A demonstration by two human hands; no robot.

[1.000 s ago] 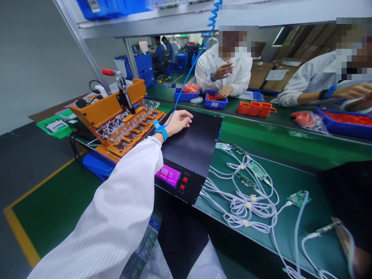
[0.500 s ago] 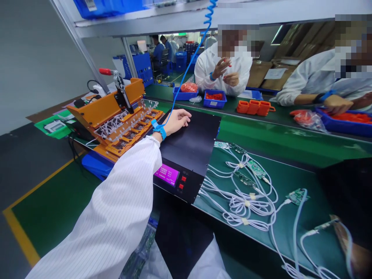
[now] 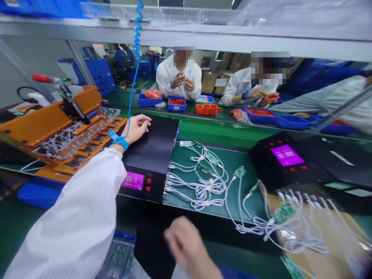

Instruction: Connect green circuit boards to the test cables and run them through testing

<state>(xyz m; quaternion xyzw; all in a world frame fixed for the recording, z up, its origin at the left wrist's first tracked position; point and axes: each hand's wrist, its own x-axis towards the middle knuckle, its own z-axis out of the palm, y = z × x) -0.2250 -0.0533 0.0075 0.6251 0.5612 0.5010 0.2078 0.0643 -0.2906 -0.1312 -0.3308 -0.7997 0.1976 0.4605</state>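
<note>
My left hand [image 3: 137, 128], wearing a blue wrist strap, rests on the black box [image 3: 157, 141]; its fingers are loosely bent and apart, with nothing between them. A lit purple screen [image 3: 134, 181] and red buttons are on the box's near panel. My right hand [image 3: 186, 238] is low in the centre, in front of the bench edge, blurred by motion with its fingers curled; what it holds, if anything, is hidden. White cables [image 3: 207, 190] with small green circuit boards [image 3: 213, 158] lie right of the box. An orange fixture [image 3: 84, 149] with a red-handled clamp stands at the left.
A second black box with a purple screen [image 3: 287, 155] stands at the right, beside more cables on brown cardboard [image 3: 309, 257]. Across the bench, people in white coats handle orange parts near blue trays [image 3: 176, 107]. A shelf [image 3: 203, 37] spans the top; a coiled blue cord hangs down.
The view has swung to the right, showing the second black box and more cables. My right hand has come into view at the bottom. My left hand remains on the black box.
</note>
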